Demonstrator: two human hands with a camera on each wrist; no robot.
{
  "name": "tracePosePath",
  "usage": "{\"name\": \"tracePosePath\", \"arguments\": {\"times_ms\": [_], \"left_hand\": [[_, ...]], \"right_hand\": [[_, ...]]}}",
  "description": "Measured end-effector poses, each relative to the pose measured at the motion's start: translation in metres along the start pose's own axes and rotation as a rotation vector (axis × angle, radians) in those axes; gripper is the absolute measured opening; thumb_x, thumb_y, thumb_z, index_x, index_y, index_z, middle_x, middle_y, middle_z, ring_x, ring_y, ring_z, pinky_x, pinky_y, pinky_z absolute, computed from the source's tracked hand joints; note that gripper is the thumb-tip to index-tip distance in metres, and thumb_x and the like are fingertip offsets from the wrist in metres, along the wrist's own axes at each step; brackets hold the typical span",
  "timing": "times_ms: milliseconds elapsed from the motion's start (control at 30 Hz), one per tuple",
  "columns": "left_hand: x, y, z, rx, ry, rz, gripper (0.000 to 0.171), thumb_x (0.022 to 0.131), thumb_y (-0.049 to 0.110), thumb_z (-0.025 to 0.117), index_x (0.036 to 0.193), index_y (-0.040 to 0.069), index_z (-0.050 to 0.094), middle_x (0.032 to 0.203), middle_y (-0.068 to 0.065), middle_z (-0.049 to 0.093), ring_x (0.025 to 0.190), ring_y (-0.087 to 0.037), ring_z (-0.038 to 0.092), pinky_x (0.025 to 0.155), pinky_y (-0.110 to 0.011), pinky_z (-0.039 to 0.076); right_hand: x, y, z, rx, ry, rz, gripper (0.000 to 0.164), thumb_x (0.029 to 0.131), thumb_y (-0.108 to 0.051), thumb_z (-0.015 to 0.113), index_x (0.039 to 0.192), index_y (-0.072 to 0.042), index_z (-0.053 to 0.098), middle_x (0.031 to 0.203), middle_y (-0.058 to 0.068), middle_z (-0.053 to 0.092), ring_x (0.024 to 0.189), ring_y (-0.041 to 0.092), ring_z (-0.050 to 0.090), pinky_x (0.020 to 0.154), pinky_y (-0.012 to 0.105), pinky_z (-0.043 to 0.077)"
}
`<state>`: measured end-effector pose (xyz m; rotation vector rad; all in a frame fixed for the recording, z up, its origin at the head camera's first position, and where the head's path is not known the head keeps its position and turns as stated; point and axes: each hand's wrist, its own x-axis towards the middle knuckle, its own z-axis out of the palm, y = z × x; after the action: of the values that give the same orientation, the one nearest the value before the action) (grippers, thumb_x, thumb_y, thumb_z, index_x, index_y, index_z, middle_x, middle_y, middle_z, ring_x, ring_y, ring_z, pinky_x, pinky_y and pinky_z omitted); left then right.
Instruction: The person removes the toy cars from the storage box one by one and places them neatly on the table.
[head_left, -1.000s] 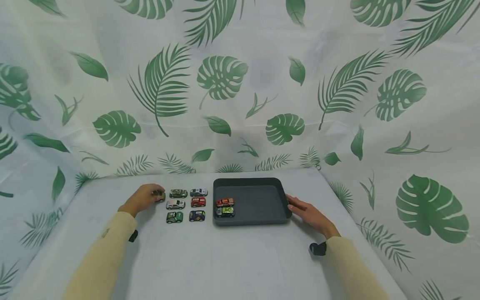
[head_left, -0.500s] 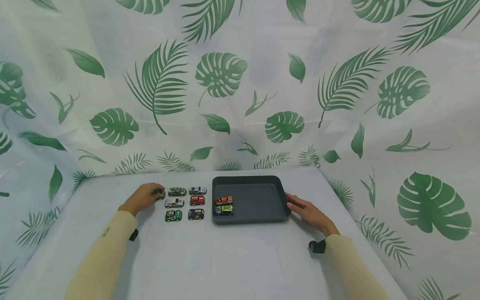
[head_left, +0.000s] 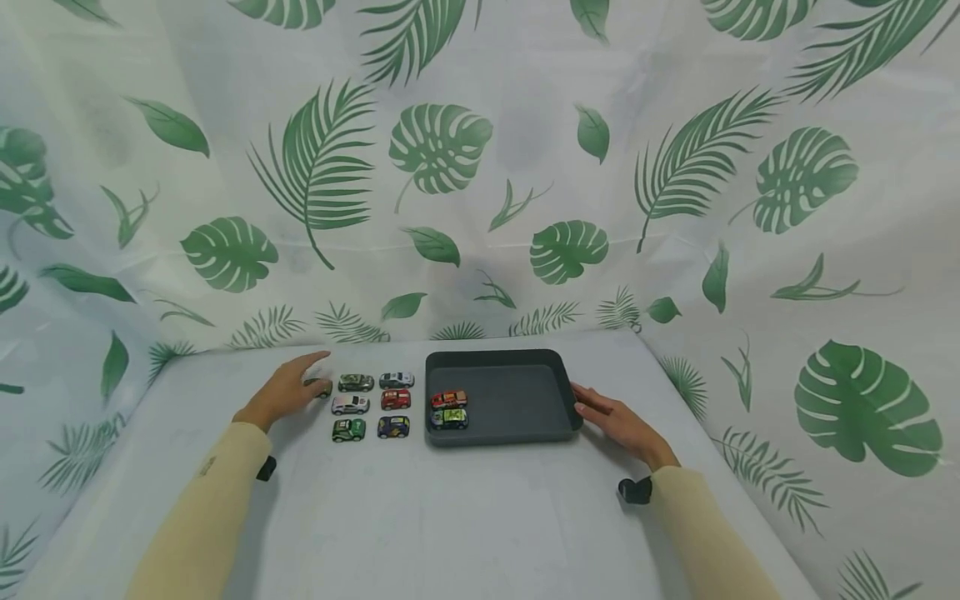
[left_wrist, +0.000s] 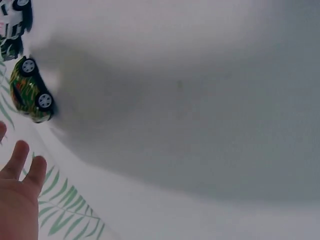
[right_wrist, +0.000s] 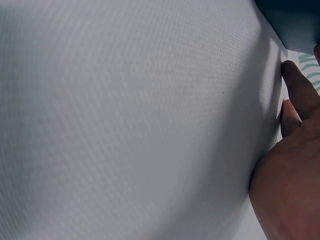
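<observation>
My left hand (head_left: 281, 393) has its fingers spread beside a camouflage toy car (head_left: 321, 388), at the left end of the back row of cars. In the left wrist view, a gap shows between that hand's fingertips (left_wrist: 38, 164) and the car, which stands on its wheels. A dark grey rectangular tray (head_left: 517, 436) lies to the right of the rows. My right hand (head_left: 618, 425) rests at the tray's right side with fingers extended, fingertips right at its wall. An orange-red toy car (head_left: 449, 399) and a lime-green one (head_left: 450, 418) sit inside the tray's left end.
Between left hand and tray stand more toy cars: a camouflage one (head_left: 356, 382), a silver one (head_left: 396, 380), a white one (head_left: 350, 405), a red one (head_left: 396, 399), a green one (head_left: 348, 430) and a dark blue one (head_left: 393, 427). A leaf-patterned curtain (head_left: 480, 275) rises behind the table.
My left hand has let go of the camouflage car at the row's left end, and its fingers have lifted and spread. The right hand stays at the tray.
</observation>
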<state>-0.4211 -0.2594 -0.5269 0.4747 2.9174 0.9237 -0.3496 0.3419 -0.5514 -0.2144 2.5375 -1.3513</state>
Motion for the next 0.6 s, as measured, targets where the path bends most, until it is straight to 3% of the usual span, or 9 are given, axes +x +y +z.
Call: {"name": "tracePosePath", "arguments": {"times_ms": [100,300,600], "left_hand": [[0.002,0.002,-0.003,-0.039,0.035,0.020,0.071,0.109,0.027,0.066,0.165,-0.002,0.033,0.166,-0.032,0.032,0.153,-0.054,0.028,0.122,-0.068,0.025],[0.008,0.019,-0.006,-0.125,0.061,-0.007,0.085,0.108,0.043,0.065,0.172,0.011,0.019,0.175,-0.026,0.016,0.158,-0.053,0.016,0.122,-0.073,0.018],[0.019,0.055,-0.008,-0.187,0.087,0.010,0.094,0.106,0.054,0.063,0.175,0.020,0.010,0.177,-0.021,0.012,0.157,-0.053,0.018,0.120,-0.075,0.019]], "right_hand": [[0.000,0.000,0.000,-0.008,-0.001,-0.009,0.065,0.114,-0.038,0.055,0.170,-0.015,0.033,0.175,0.016,0.023,0.163,0.042,0.002,0.127,0.066,0.007],[-0.001,0.000,0.000,-0.008,0.003,0.010,0.065,0.114,-0.038,0.055,0.171,-0.016,0.031,0.175,0.015,0.022,0.163,0.041,0.003,0.127,0.065,0.007],[-0.001,-0.001,0.001,-0.003,0.005,0.014,0.066,0.113,-0.040,0.055,0.170,-0.015,0.032,0.175,0.016,0.022,0.163,0.041,0.004,0.127,0.065,0.007]]}}
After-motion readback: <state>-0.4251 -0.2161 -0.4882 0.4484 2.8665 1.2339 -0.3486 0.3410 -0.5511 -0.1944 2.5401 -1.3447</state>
